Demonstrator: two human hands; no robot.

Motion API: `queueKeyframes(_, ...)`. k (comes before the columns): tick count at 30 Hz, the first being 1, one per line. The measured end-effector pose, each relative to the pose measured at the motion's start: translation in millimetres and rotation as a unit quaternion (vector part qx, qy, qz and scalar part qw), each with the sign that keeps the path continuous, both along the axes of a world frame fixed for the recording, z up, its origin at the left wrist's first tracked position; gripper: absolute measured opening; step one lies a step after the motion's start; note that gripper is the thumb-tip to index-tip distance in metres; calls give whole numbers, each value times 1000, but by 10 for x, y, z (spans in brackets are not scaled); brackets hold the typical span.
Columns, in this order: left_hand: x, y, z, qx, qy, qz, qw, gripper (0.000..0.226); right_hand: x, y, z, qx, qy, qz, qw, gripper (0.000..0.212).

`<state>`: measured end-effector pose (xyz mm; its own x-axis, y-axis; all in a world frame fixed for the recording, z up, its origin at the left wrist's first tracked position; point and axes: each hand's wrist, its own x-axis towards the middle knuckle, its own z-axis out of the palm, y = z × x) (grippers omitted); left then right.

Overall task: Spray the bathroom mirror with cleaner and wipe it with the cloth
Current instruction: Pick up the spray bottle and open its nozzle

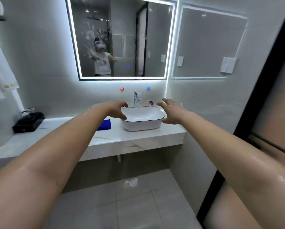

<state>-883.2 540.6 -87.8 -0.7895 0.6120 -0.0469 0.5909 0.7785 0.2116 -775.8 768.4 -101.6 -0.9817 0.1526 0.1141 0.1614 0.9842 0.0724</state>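
We logged the place as a bathroom; a backlit mirror (122, 38) hung on glossy pale wall tiles (39, 55); beneath it a white basin (141, 126) sat on a marble-patterned counter (55, 129), a chrome tap (136, 98) behind it; a red cap (122, 89) and a blue cap (148, 88) marked the wall; the glass reflected a shower head (94, 17); grey tiles covered the floor (130, 212).
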Motion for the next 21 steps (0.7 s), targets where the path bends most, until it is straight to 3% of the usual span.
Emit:
queueKeyframes(13, -2398, 1299, -248, -6, -47, -26, 999, 69, -2476, 1091, -114, -36, 5, -1, 999, 78)
queueKeyframes(21, -3724, 2143, -474, -30, -14, -7, 999, 62, -3844, 2231, -342, -25, -18, 19, 999, 80)
